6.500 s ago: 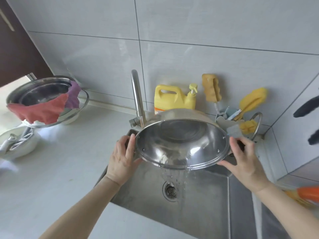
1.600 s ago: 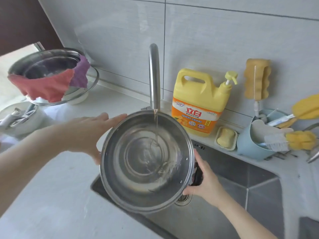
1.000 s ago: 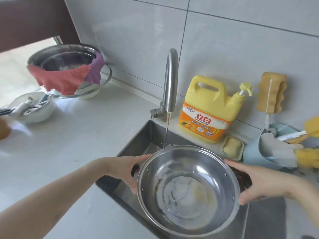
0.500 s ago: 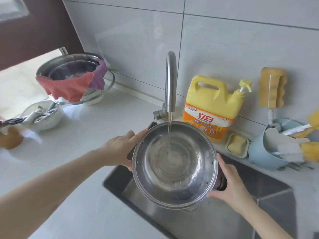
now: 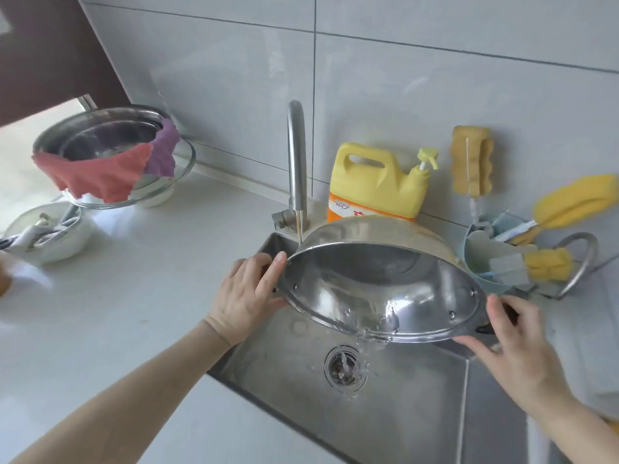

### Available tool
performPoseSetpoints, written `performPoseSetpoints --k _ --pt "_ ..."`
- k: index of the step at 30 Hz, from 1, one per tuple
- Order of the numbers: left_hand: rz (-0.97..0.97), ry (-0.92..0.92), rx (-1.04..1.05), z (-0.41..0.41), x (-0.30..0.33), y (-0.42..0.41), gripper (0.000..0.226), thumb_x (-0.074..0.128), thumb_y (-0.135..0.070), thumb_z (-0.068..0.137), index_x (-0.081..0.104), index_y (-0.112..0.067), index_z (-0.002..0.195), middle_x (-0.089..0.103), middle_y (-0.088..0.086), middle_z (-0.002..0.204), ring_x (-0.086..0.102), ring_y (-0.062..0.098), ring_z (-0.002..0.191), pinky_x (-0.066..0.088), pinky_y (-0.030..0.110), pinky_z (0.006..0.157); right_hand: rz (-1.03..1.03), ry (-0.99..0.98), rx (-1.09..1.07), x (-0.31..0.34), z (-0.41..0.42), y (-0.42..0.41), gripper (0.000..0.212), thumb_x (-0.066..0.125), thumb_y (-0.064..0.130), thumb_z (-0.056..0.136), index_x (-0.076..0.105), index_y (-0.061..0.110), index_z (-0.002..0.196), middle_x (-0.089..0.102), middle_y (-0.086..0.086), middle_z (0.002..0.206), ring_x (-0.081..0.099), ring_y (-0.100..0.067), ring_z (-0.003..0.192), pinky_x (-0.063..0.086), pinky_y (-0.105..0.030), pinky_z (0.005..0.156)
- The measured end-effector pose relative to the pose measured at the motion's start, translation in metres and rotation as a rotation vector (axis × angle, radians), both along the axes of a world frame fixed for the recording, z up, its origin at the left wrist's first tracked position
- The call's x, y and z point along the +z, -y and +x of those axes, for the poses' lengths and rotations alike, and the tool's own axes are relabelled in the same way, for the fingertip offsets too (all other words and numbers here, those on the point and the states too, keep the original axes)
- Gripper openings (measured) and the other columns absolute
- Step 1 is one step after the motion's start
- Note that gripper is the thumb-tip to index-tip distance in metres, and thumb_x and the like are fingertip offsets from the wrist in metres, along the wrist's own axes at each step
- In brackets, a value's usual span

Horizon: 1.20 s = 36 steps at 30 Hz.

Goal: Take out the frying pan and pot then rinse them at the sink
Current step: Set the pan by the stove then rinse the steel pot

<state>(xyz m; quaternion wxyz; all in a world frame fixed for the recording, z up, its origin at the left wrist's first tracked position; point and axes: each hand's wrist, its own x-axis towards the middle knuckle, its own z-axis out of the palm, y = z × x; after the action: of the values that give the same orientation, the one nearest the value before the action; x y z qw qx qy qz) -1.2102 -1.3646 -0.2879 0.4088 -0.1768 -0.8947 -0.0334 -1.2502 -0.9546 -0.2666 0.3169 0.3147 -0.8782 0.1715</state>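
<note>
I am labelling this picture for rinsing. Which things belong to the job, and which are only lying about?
In use: round steel pot, tilted and pouring; left hand; right hand; curved steel tap; steel sink.

Lying about: yellow detergent jug; red cloth; blue brush holder.

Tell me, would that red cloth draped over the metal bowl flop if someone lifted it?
Probably floppy: the red cloth sags in folds over the metal bowl rim. It likely weighs little, hanging without tilting the bowl. Whether it is wet cannot be told.
</note>
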Motion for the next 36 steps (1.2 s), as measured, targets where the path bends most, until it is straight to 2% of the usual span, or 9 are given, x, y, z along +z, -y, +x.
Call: performPoseSetpoints --k 2,8,12,18,20,22,24,29,36 --pt "-0.002 -0.066 -0.009 -0.001 0.017 -0.003 0.109 0.075 -0.043 0.08 0.002 -0.015 0.156 0.046 0.016 0.106 0.049 0.028 0.088 0.041 0.039 0.076 -0.011 -0.063 0.018 0.018 0.002 -0.004 0.055 0.045 0.049 0.097 0.033 0.01 0.135 0.04 -0.023 0.111 0.047 -0.029 0.09 0.048 -0.031 0.085" --pt "-0.009 -0.165 0.0 -0.006 0.063 -0.003 0.122 0.086 -0.039 0.072 0.001 -0.016 0.155 0.048 0.015 0.102 0.05 0.029 0.083 0.041 0.038 0.074 -0.031 -0.257 0.013 0.067 0.003 -0.008 0.052 0.063 0.031 0.085 0.038 0.006 0.123 0.04 -0.022 0.109 0.046 -0.029 0.086 0.039 -0.018 0.095" --pt "-0.013 -0.154 0.012 -0.005 0.06 0.001 0.119 0.084 -0.039 0.074 0.001 -0.015 0.155 0.047 0.015 0.103 0.05 0.029 0.083 0.042 0.038 0.073 0.013 -0.284 0.025 0.067 0.001 -0.005 0.063 0.061 0.035 0.087 0.03 0.014 0.138 0.044 -0.02 0.108 0.046 -0.027 0.09 0.043 -0.037 0.082" --pt "-0.002 0.027 0.09 0.02 0.0 0.019 0.09 0.066 -0.051 0.081 0.02 -0.008 0.146 0.046 0.015 0.107 0.049 0.028 0.084 0.044 0.037 0.069 0.084 -0.024 0.097 0.021 0.006 0.021 0.059 0.034 0.052 0.099 0.02 0.027 0.15 0.044 -0.017 0.11 0.049 -0.022 0.089 0.058 -0.035 0.054" --pt "0.021 0.139 0.141 0.03 -0.017 0.031 0.089 0.063 -0.055 0.079 0.022 -0.009 0.143 0.047 0.013 0.107 0.052 0.027 0.082 0.048 0.038 0.065 0.085 0.074 0.117 0.007 0.005 0.037 0.071 0.049 0.049 0.095 0.015 0.028 0.154 0.044 -0.014 0.112 0.05 -0.02 0.093 0.058 -0.034 0.056" --pt "0.057 0.241 0.184 0.038 -0.027 0.045 0.092 0.06 -0.059 0.077 0.021 -0.01 0.145 0.046 0.011 0.106 0.057 0.029 0.074 0.051 0.037 0.06 0.109 0.22 0.146 -0.006 0.0 0.054 0.111 0.086 0.032 0.07 0.014 0.029 0.154 0.045 -0.011 0.113 0.05 -0.017 0.095 0.057 -0.031 0.059" --pt "0.081 0.29 0.216 0.043 -0.033 0.057 0.092 0.056 -0.062 0.077 0.021 -0.01 0.145 0.046 0.009 0.106 0.057 0.029 0.072 0.052 0.036 0.058 0.138 0.334 0.156 -0.017 -0.009 0.069 0.137 0.096 0.023 0.05 0.009 0.03 0.156 0.045 -0.009 0.113 0.053 -0.017 0.094 0.056 -0.03 0.061" --pt "0.121 0.348 0.296 0.051 -0.042 0.074 0.093 0.055 -0.062 0.074 0.024 -0.009 0.144 0.046 0.008 0.102 0.045 0.02 0.077 0.052 0.034 0.055 0.152 0.373 0.229 -0.033 -0.032 0.102 0.139 0.097 0.021 0.05 0.007 0.032 0.156 0.045 -0.006 0.115 0.058 -0.019 0.094 0.057 -0.031 0.061" --pt "0.201 0.449 0.386 0.055 -0.045 0.1 0.084 0.036 -0.071 0.09 0.027 -0.007 0.144 0.056 0.01 0.093 0.06 0.025 0.06 0.053 0.038 0.052 0.174 0.335 0.317 -0.026 -0.06 0.139 0.135 0.095 0.019 0.055 0.005 0.03 0.156 0.047 -0.009 0.116 0.055 -0.018 0.094 0.059 -0.034 0.061"
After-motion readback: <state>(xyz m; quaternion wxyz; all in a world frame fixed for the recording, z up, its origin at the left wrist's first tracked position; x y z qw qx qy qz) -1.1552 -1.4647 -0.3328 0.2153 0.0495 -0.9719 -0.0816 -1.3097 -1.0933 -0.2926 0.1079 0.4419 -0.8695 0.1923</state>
